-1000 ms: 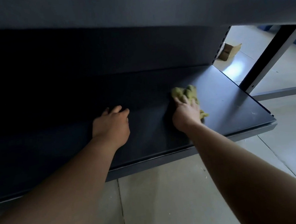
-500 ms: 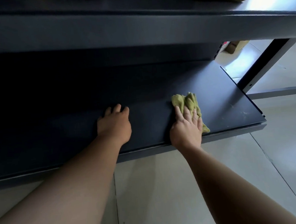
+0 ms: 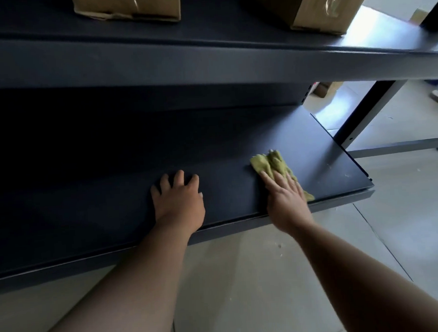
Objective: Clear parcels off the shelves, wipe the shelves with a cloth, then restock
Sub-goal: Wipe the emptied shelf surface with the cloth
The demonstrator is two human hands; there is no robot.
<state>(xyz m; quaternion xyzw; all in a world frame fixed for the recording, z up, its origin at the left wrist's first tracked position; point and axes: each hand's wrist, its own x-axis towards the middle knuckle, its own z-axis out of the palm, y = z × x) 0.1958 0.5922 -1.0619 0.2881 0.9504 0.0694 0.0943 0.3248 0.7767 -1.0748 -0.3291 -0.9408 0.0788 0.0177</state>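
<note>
Down on the lower shelf (image 3: 112, 193) lay the cloth (image 3: 271, 162), a yellow-green rag, crumpled into soft folds and bunched thicker at its far end. Its long axis ran on a slant, from the far left toward the near right, and a thin tail poked out close to the shelf's front edge. The right hand (image 3: 286, 197) lay flat on its near half, fingers straight and close together, pressing it to the dark surface; the bunched end showed beyond the fingertips. The left hand (image 3: 179, 201) rested on bare shelf well to the left of the cloth, fingers spread and slightly bent, holding nothing. Two boxes (image 3: 128, 4) stood on the upper shelf (image 3: 206, 61).
</note>
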